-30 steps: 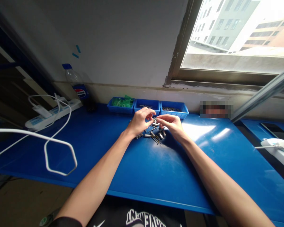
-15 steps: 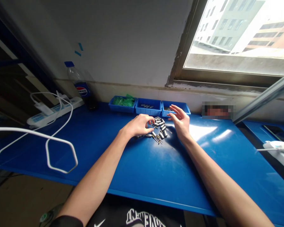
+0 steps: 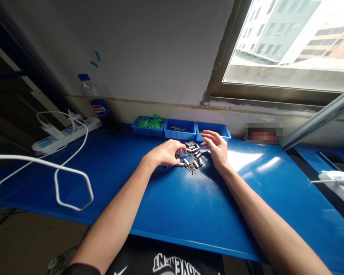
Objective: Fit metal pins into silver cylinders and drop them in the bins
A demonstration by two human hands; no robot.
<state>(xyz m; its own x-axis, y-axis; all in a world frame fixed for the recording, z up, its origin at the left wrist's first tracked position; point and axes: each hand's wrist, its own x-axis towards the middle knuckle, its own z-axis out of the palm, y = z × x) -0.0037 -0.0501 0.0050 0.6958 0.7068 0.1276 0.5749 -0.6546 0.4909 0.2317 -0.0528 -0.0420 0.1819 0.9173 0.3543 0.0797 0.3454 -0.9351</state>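
Observation:
On the blue tabletop (image 3: pixel 183 206) lies a loose pile of small dark and silvery blocks (image 3: pixel 197 153), with thin metal pins (image 3: pixel 192 168) among them. My left hand (image 3: pixel 166 152) is at the pile's left side, its fingers curled inward around something small that I cannot make out; part of the pile is hidden behind it. To the right of the pile, my right hand (image 3: pixel 217 149) hovers with its fingers apart and nothing visible in them. Its fingertips are just in front of the right-hand blue bin (image 3: pixel 222 131) and partly cover it.
A blue bin of green plastic pieces (image 3: pixel 149 123) and a middle bin with small grey parts (image 3: pixel 179 129) stand along the wall. Farther left are a cola bottle (image 3: pixel 99 107), a power strip (image 3: pixel 64 137) and a looped white cable (image 3: pixel 88 187). Another power strip (image 3: pixel 339 183) is at right.
My left hand has shifted slightly left, and its fingers have curled in more. My right hand has moved a little left and down, with its fingers still apart.

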